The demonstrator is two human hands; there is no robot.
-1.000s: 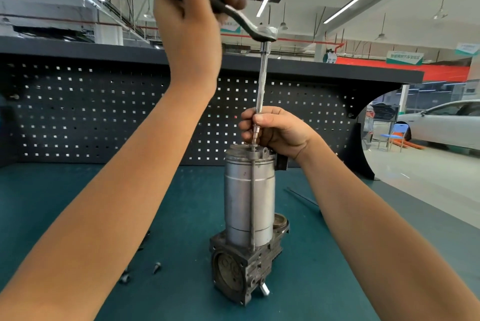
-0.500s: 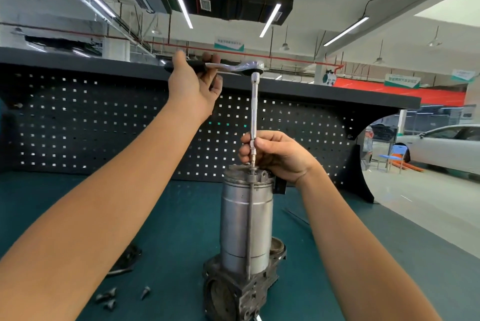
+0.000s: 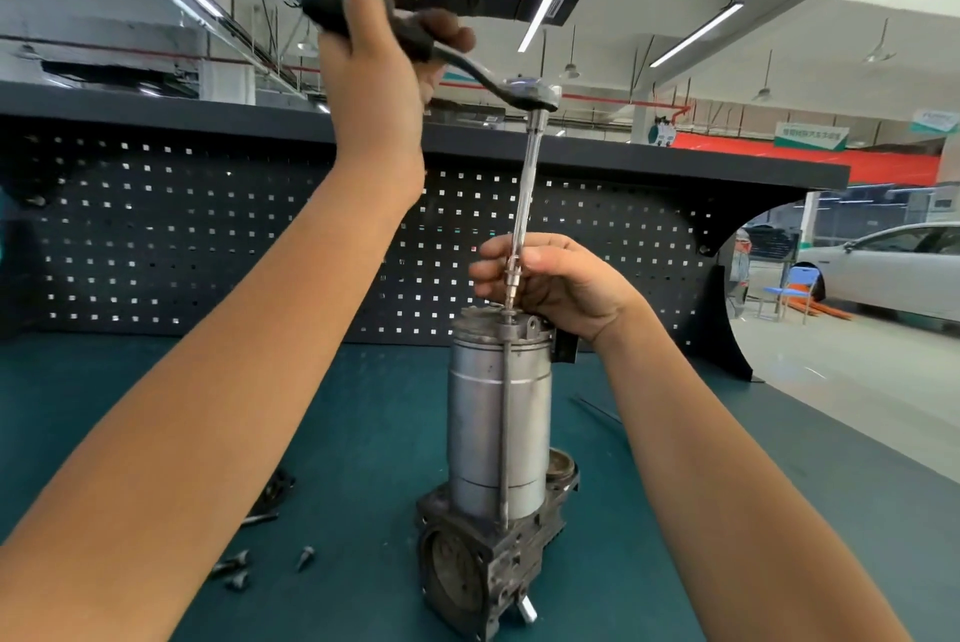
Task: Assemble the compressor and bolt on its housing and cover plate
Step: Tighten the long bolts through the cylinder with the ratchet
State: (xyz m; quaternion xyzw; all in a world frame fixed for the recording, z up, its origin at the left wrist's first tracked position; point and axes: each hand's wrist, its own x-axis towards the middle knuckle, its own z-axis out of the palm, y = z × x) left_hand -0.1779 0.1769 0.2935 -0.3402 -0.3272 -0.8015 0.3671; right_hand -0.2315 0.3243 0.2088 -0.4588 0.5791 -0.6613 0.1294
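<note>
Two grips at different heights: left grip (image 3: 379,85), raised high, holds the ratchet (image 3: 530,93); right grip (image 3: 561,283), lower, curls round the extension (image 3: 527,184) just above the upright compressor (image 3: 498,423).

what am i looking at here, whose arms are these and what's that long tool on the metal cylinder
This is a single picture from a camera worn on a person's head, looking forward and down, so the two bare arms belong to the wearer. No robot is involved. The left hand grips the handle of a ratchet wrench, held high. From it a long extension bar drops to the top of the compressor, a steel cylinder standing upright on a dark cast base. The right hand curls round the bar's lower end, where it meets the cylinder's top. The compressor stands on a teal workbench. A few loose bolts lie to its left. Behind is a black pegboard.
</note>
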